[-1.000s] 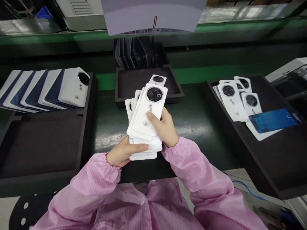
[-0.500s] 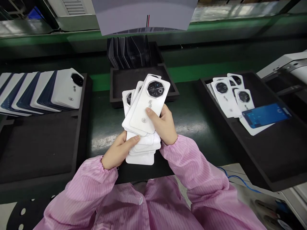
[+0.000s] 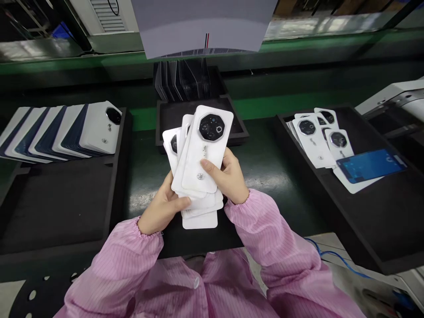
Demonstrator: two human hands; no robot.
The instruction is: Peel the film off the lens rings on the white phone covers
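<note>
Both hands hold a loosely fanned stack of white phone back covers [image 3: 201,150] above the dark bench. The top cover shows a black eight-sided camera patch and small printed marks. My left hand [image 3: 164,204] is closed around the lower left of the stack, its thumb lying over the lower covers. My right hand [image 3: 228,176] grips the right edge, with the thumb pressed on the top cover's face. The fingers beneath the stack are hidden. Several covers stick out at the left and at the bottom, turned at slightly different angles.
On the left, a dark tray [image 3: 114,194] bears a leaning row of white covers [image 3: 101,128] with dark blue sides. A middle tray [image 3: 198,115] holds thin dark sheets [image 3: 182,81]. In the right tray [image 3: 367,221] lie more white covers [image 3: 313,143] and a blue panel [image 3: 372,165].
The upper covers are turned slightly more upright, and the fan looks narrower at the bottom. Both hands keep their grip. The whole view has shifted a little.
</note>
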